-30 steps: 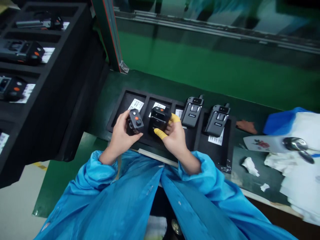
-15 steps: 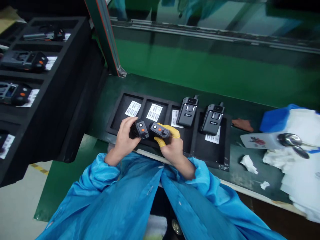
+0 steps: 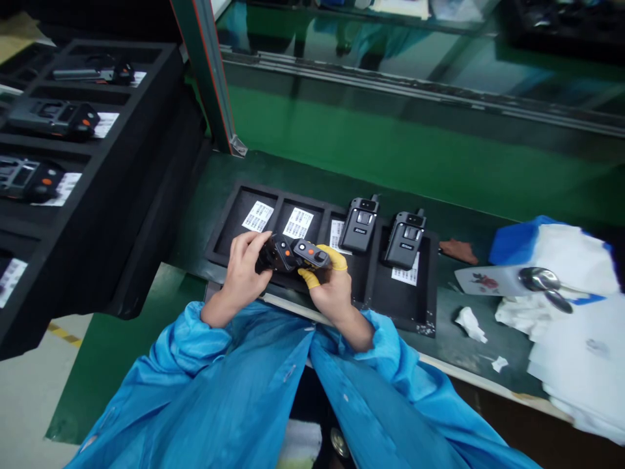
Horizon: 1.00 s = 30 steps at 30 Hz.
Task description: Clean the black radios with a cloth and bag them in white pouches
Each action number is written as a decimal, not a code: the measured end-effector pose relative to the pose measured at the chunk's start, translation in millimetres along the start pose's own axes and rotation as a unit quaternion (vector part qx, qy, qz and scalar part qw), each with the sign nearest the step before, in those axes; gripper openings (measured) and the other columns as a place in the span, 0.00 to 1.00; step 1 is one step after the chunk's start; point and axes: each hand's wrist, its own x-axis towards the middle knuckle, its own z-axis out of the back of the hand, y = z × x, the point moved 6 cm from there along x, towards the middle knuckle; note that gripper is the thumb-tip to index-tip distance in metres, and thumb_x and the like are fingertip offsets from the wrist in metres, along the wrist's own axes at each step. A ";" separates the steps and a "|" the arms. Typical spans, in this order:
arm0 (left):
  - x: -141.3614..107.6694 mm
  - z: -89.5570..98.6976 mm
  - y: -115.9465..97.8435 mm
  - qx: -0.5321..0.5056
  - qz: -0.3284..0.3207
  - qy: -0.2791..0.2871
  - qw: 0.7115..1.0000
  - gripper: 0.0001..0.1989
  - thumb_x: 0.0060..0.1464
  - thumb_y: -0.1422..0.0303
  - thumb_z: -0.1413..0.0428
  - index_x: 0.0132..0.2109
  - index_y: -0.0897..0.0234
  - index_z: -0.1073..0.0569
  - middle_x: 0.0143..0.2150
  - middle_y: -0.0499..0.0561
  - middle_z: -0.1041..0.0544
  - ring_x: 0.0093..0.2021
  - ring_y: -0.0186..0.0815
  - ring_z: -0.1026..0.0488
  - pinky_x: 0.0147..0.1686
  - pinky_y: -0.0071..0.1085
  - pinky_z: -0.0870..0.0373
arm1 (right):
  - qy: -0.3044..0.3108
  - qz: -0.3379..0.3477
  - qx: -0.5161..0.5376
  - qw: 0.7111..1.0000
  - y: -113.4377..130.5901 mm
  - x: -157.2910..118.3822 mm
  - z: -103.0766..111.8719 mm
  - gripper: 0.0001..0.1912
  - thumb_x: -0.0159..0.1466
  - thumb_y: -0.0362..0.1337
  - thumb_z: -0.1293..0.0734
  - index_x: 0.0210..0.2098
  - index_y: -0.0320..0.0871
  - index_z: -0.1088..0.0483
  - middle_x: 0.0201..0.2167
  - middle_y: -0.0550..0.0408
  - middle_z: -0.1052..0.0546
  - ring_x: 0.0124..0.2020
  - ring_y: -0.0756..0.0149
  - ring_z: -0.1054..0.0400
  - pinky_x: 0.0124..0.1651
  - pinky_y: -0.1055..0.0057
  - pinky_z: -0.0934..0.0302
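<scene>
My left hand (image 3: 243,270) is wrapped round a dark two-way radio (image 3: 280,253), seen end-on with an orange button. In my right hand (image 3: 333,286), which has yellow finger cots, a second grey radio (image 3: 312,253) is pinched, its white and orange buttons facing up. The two held radios are close together, apparently touching. Beneath them lies a black foam tray (image 3: 359,281) with compartments. White barcode labels lie in the tray, including a left label (image 3: 258,216) and a second label (image 3: 298,223). Two more radios, a middle one (image 3: 360,225) and a right one (image 3: 405,240), rest on its right part.
A stack of black foam trays (image 3: 146,163) holding several radios stands at the left. A green metal post (image 3: 209,78) rises behind. To the right are a brown scrap (image 3: 459,251), a white flowered bottle (image 3: 481,280), crumpled tissue (image 3: 471,324) and white cloths (image 3: 576,365).
The radio in my left hand has turned and now sits against the one in my right hand. The whole view has shifted slightly; the tray and resting radios look unchanged.
</scene>
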 end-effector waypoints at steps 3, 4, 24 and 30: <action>1.2 3.9 7.0 -0.081 0.101 -0.016 0.991 0.35 0.40 0.75 0.38 0.58 0.60 0.35 0.50 0.54 0.31 0.53 0.44 0.32 0.55 0.43 0.34 | -0.006 -0.078 0.067 0.995 -7.8 1.4 1.2 0.25 0.52 0.41 0.28 0.48 0.49 0.36 0.45 0.52 0.23 0.45 0.60 0.27 0.51 0.58 0.31; 1.0 4.8 11.9 -0.134 0.156 -0.021 0.978 0.37 0.37 0.72 0.34 0.58 0.60 0.34 0.51 0.54 0.31 0.53 0.45 0.32 0.55 0.43 0.34 | -0.006 -0.110 0.110 0.988 -9.5 3.0 2.0 0.28 0.51 0.42 0.27 0.49 0.50 0.37 0.45 0.53 0.23 0.45 0.60 0.27 0.51 0.58 0.31; 4.9 -23.2 1.3 -0.584 0.276 0.152 0.748 0.62 0.34 0.63 0.27 0.68 0.36 0.58 0.65 0.54 0.37 0.53 0.47 0.26 0.48 0.42 0.24 | 0.060 -0.483 0.540 0.686 1.2 12.1 -5.3 0.19 0.55 0.38 0.46 0.41 0.41 0.32 0.26 0.54 0.27 0.22 0.70 0.43 0.20 0.75 0.49; 6.4 -26.3 4.5 -0.508 0.272 0.167 0.800 0.68 0.31 0.53 0.28 0.69 0.38 0.65 0.69 0.57 0.44 0.57 0.50 0.29 0.45 0.41 0.23 | 0.140 -0.391 0.393 0.820 -7.2 16.9 -0.3 0.21 0.56 0.45 0.46 0.42 0.43 0.32 0.36 0.48 0.24 0.28 0.63 0.37 0.26 0.65 0.40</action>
